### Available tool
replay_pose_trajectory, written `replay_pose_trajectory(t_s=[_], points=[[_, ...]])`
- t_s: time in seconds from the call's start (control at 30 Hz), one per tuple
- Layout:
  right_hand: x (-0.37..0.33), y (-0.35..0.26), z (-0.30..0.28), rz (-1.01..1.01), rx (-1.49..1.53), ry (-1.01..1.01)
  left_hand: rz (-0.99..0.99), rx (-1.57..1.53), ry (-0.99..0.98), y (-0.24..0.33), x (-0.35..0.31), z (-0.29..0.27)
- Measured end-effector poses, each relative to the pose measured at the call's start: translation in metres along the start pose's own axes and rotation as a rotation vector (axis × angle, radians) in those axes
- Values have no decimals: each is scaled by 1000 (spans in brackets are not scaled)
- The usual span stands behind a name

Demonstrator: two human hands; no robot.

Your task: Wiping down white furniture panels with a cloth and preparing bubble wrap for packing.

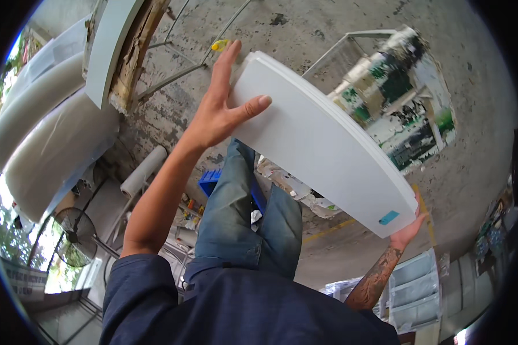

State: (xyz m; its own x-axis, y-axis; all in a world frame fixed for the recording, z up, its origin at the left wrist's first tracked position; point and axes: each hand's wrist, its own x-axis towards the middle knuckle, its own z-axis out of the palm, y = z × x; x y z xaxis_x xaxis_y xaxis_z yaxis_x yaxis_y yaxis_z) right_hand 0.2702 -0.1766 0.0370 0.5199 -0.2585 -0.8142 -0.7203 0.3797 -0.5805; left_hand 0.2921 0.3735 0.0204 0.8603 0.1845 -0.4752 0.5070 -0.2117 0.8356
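A long white panel (322,141) with one bowed edge hangs slantwise in front of my body, held between both hands. At its upper left end, my left hand (216,118) clasps it, the thumb lying on the broad face and the fingers reaching along the end. My right hand (407,230) grips the lower right end; most of its fingers are hidden behind the panel. A small teal piece of tape (389,217) is stuck on the face close to that end.
A paint-smeared work stand (408,115) is beyond the panel. At upper left, a white board (112,52) rests by a metal frame (178,75). Large wrapped pieces (63,132), a fan (75,236) and a blue crate (210,181) are at left; a plastic-covered rack (414,287) is at lower right.
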Motion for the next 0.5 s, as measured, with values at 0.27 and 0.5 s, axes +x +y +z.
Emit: replay_pose_trajectory(t_s=[0.27,0.5], points=[[-39,21,-6,-129,-262,240,141,466,260,17,-53,7],[-41,22,5,-125,-303,338,144,139,91,14,-43,-11]])
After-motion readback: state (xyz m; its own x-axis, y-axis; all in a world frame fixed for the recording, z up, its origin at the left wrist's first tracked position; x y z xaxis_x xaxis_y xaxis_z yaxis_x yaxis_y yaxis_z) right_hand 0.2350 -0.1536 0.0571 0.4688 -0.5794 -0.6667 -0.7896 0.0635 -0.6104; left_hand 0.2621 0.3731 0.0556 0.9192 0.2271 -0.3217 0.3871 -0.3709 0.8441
